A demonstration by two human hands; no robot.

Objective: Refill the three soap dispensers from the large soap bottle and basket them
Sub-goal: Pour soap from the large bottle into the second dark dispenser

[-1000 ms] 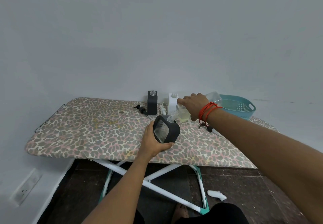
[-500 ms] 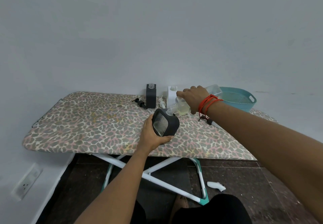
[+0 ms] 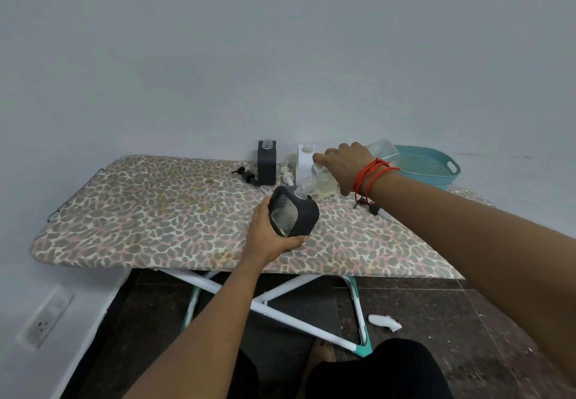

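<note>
My left hand (image 3: 270,234) grips a black-cased glass soap dispenser (image 3: 293,211), tilted, its open neck pointing up and to the right. My right hand (image 3: 346,163) holds the large clear soap bottle (image 3: 381,150) tipped down to the left, its spout meeting the dispenser's neck; pale yellowish soap sits in its lower end. A second black dispenser (image 3: 266,162) and a white dispenser (image 3: 304,161) stand uncapped at the back of the board. The teal basket (image 3: 431,166) sits at the far right.
The leopard-print ironing board (image 3: 156,211) carries a black pump head (image 3: 246,176), a white pump head (image 3: 286,175) and another black pump (image 3: 369,205) under my right wrist. A wall stands close behind. A white scrap (image 3: 385,323) lies on the dark floor.
The view has shifted slightly. Both hands keep the same pouring pose, the bottle's spout staying at the dispenser's neck.
</note>
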